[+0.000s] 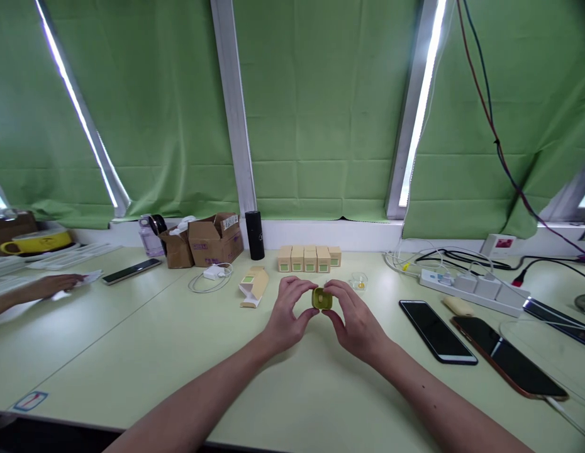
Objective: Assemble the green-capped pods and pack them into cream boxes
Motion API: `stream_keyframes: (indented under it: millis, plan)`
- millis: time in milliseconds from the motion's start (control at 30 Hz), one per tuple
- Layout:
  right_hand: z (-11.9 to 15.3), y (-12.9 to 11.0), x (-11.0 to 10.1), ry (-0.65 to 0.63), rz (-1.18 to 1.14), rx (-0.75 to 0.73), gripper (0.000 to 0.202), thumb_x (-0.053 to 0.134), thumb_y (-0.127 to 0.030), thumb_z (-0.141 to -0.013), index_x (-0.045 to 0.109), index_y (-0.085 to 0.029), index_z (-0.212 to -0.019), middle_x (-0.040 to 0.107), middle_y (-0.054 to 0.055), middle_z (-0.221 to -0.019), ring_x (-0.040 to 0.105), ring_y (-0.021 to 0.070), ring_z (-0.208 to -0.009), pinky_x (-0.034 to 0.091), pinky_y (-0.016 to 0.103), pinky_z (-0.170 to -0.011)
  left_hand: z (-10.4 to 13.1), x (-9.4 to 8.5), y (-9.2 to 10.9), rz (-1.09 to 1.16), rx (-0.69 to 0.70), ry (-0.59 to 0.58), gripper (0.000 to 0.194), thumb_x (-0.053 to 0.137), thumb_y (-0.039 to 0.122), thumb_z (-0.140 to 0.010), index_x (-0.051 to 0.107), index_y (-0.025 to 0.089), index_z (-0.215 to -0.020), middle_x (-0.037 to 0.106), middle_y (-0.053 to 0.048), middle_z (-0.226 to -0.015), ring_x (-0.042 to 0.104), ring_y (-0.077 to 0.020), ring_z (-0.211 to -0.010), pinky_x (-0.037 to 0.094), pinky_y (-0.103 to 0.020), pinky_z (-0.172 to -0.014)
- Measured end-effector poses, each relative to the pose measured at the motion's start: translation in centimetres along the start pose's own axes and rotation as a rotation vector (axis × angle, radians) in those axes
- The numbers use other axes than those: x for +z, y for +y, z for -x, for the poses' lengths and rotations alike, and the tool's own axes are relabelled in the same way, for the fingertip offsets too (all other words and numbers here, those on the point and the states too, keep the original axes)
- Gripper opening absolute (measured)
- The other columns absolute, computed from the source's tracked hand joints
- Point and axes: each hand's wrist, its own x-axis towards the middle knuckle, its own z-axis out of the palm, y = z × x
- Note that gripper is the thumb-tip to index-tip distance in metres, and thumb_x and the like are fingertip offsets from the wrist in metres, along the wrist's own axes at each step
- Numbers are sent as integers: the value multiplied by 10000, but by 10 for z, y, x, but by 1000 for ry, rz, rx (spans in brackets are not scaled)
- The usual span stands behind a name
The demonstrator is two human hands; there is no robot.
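Note:
Between my two hands, raised a little over the table, is a small olive-yellow square case (322,299) with rounded corners and a hollow face toward me. My left hand (290,311) pinches its left side with thumb and fingers. On the opposite side my right hand (356,318) pinches it the same way. Just beyond my right hand lies a small clear plastic piece (358,281) with a bit of yellow in it. Left of my left hand rests an opened kraft paper box (254,286). Several small kraft boxes (304,258) stand in a row behind my hands.
On the right lie a phone (438,331), a second phone (509,357) and a white power strip (474,290) with cables. A black cylinder (255,235), a cardboard box (214,240) and a coiled white cable (211,280) stand left. Another person's hand (54,286) is at far left.

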Motion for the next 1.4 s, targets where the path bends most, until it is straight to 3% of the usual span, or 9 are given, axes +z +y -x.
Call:
stream_keyframes:
  millis: [133, 500, 933, 1400]
  plan:
    - [-1, -1, -3, 27, 21, -29, 386, 495, -86, -988, 457, -227, -1345, 583, 182, -1325, 581, 307, -1294, 590, 531, -1001, -1, -1, 1, -7, 34, 26, 360, 695, 177, -900, 638, 237, -1250, 696, -116, -1176, 534, -311, -1190, 479, -536, -1014]
    - [-4, -3, -7, 9, 176, -94, 326, 507, -117, -1001, 548, -212, -1310, 641, 182, -1286, 694, 299, -1109, 626, 432, -825, 0, -3, 2, -47, 94, 46, 395, 652, 153, -919, 613, 239, -1303, 686, -119, -1174, 536, -310, -1158, 494, -538, -983]
    - [-6, -7, -7, 4, 201, -134, 329, 456, -127, -1023, 587, -208, -1314, 636, 188, -1257, 696, 299, -1086, 627, 433, -820, 2, -3, 6, -112, 168, 84, 432, 615, 129, -918, 601, 235, -1337, 699, -125, -1179, 566, -312, -1125, 493, -538, -978]
    - [-4, -5, -3, -22, 143, -65, 273, 458, -112, -1022, 601, -223, -1226, 620, 169, -1268, 685, 279, -1079, 617, 417, -813, 4, -2, 2, -105, 148, 72, 446, 649, 128, -909, 586, 236, -1337, 686, -119, -1198, 536, -307, -1150, 481, -526, -1000]
